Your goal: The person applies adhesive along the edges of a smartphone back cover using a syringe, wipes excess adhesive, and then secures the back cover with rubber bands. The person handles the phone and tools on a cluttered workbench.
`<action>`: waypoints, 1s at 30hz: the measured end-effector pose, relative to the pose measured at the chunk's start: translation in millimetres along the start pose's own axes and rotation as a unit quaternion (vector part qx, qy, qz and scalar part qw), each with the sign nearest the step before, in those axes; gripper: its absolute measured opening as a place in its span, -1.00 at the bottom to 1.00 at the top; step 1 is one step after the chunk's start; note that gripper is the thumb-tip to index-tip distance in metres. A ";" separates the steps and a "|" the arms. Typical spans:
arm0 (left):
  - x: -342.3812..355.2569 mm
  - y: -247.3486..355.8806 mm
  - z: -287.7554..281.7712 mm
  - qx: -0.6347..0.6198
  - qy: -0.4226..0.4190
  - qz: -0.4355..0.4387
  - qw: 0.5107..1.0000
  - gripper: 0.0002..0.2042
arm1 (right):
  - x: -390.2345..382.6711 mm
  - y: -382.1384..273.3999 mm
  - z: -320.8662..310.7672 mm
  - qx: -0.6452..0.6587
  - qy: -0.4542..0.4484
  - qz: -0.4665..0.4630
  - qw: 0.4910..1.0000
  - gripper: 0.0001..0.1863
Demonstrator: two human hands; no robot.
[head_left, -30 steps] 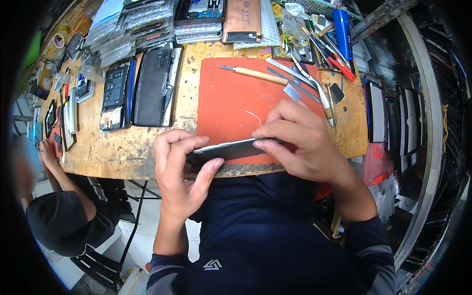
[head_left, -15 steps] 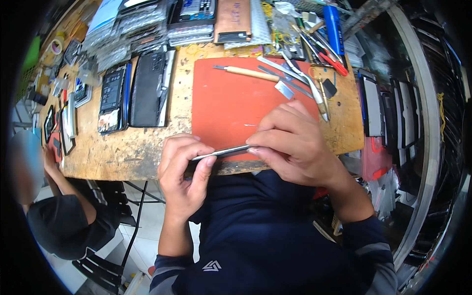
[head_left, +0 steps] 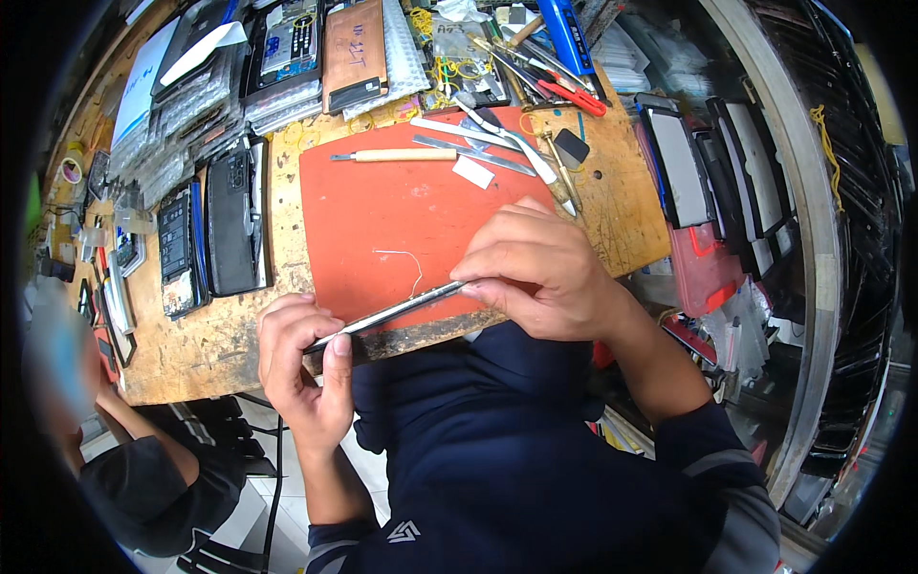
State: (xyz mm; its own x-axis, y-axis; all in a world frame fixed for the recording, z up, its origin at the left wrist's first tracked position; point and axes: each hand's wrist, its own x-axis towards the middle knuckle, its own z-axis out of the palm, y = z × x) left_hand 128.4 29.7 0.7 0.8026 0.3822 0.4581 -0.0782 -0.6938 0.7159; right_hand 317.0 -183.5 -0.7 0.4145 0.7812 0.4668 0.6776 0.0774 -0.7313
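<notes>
A thin, dark, phone-sized panel [head_left: 402, 308] with a pale edge is held nearly edge-on above the front of the bench. My left hand [head_left: 308, 364] pinches its left end between thumb and fingers. At the other end, my right hand [head_left: 540, 273] closes thumb and fingertips on the panel's corner. A thin white strand [head_left: 418, 268] curls up from the panel's edge over the orange mat [head_left: 354, 220]. Farther back on the mat lie a wooden-handled blade [head_left: 397, 155], a small white rectangular piece [head_left: 472, 171] and white-handled tweezers [head_left: 535, 161]. The panel's broad faces are barely visible.
Opened phones [head_left: 182, 251] and a black phone back [head_left: 232, 225] lie left of the mat. Stacks of bubble-wrapped parts [head_left: 177, 134] and red-handled pliers [head_left: 574, 98] line the back. Another person's arm [head_left: 143, 430] rests at the far left. Framed panels [head_left: 674, 163] stand at right.
The view has shifted, so the bench appears farther left. The panel is tilted more, its right end higher, and more of the edge shows between my hands. A longer white strand now curls from it.
</notes>
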 end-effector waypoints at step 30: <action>78.5 32.9 21.8 -0.001 -0.118 -0.016 0.993 -0.88 | -8.5 9.6 -29.2 0.140 0.097 0.220 0.961 -0.79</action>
State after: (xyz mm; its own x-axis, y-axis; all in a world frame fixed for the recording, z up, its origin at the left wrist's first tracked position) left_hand 201.7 23.5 48.7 0.9209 0.2499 0.2990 -0.0519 -0.6818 0.7297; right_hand 337.8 -207.6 2.8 0.7466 0.6491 0.1461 0.2329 -0.0493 -0.9713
